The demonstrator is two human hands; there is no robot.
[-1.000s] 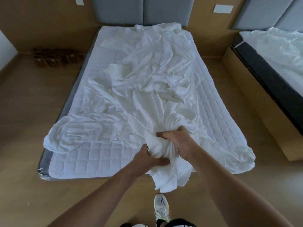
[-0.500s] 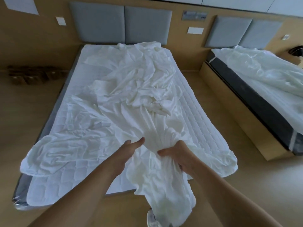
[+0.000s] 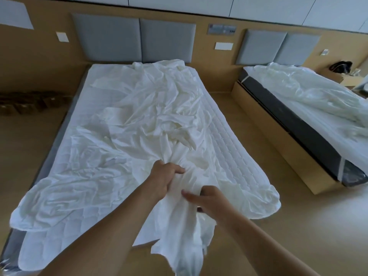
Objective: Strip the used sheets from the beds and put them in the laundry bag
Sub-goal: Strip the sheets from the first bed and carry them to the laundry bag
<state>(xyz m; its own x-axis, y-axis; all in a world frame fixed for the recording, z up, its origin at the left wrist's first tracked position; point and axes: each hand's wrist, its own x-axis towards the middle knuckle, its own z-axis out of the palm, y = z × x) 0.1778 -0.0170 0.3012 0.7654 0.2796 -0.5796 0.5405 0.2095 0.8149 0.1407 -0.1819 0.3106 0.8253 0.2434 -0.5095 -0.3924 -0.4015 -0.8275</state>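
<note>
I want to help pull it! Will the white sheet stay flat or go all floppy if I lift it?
Probably floppy: the sheet bunches where the left hand grips it, and droops off the bed's end. Likely light, since it gathers easily.

Second bed (image 3: 310,124) and hanging sheet (image 3: 185,255) cut off by frame edges.

Hotel-type twin bedroom. Two single beds side by side: near bed (image 3: 229,136) with quilted mattress pad, second bed (image 3: 298,120) on low wooden base. Grey padded headboard panels (image 3: 135,39) fixed to wood-panelled wall behind each. Switch panel (image 3: 222,29) and wall plates between beds. Loose white sheet (image 3: 151,108) on near bed, rumpled white bedding (image 3: 310,92) on second. Wood-tone floor (image 3: 225,108).
</note>
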